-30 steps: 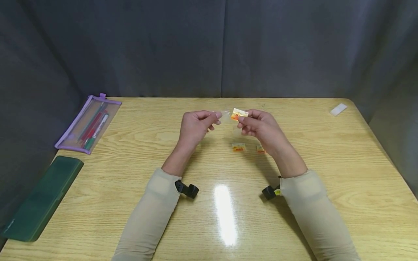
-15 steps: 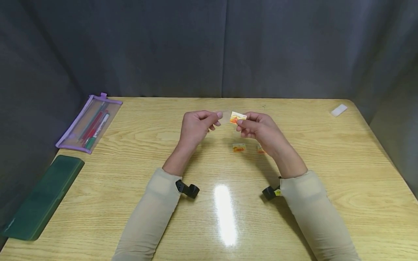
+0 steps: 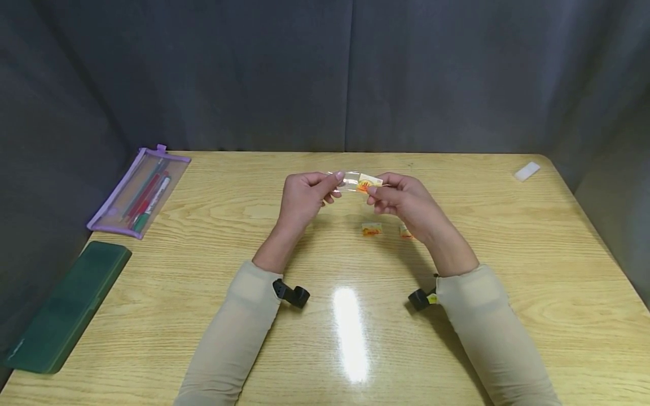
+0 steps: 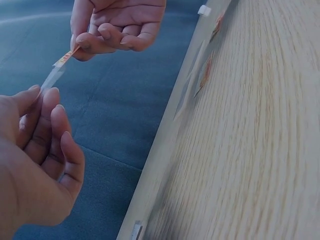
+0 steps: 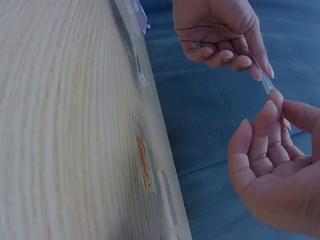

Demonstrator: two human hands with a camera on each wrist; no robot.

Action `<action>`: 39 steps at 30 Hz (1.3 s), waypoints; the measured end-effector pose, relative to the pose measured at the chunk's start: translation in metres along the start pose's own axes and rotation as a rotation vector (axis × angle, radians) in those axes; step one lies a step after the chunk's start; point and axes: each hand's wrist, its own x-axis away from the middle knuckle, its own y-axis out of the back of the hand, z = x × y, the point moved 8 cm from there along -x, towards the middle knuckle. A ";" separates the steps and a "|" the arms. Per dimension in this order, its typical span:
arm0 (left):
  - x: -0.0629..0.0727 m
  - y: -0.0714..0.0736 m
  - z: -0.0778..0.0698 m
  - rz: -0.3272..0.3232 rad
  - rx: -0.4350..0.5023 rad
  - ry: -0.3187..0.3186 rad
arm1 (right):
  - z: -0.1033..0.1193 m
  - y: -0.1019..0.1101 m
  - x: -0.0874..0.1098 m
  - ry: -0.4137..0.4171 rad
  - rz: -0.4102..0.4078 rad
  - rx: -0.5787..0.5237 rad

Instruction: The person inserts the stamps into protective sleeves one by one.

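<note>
Above the table, my left hand (image 3: pixel 304 196) pinches one end of a clear, shiny plastic piece (image 3: pixel 349 181) between thumb and fingers. My right hand (image 3: pixel 406 196) pinches a small white, yellow and orange printed card (image 3: pixel 367 182) at the other end, thumb on its front. The plastic spans the gap from the left fingertips to the card; I cannot tell whether the card lies inside it. In the left wrist view the card (image 4: pixel 64 59) and plastic (image 4: pixel 51 79) appear nearly edge-on. Two similar cards lie on the table below: one left (image 3: pixel 372 229), one (image 3: pixel 405 232) partly hidden by my right hand.
At the left are a purple-edged mesh pouch (image 3: pixel 175 163) with pens and markers inside and a long dark green case (image 3: pixel 71 307). A small white block (image 3: pixel 527 171) lies at the back right of the wooden table (image 3: pixel 508 237). Dark curtains (image 3: pixel 254 73) surround the table.
The card has moved slightly left and down toward the left hand. The plastic between the hands has turned and now shows brighter glare. The other cards stay in place.
</note>
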 end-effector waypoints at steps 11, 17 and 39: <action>0.000 -0.001 -0.002 0.015 0.004 -0.016 | -0.001 -0.001 0.001 -0.020 0.008 0.075; 0.001 -0.001 -0.004 0.015 -0.004 -0.011 | -0.001 0.000 0.001 -0.016 0.012 0.107; 0.002 -0.001 -0.002 0.004 -0.004 0.012 | 0.004 0.000 0.001 0.020 -0.029 0.140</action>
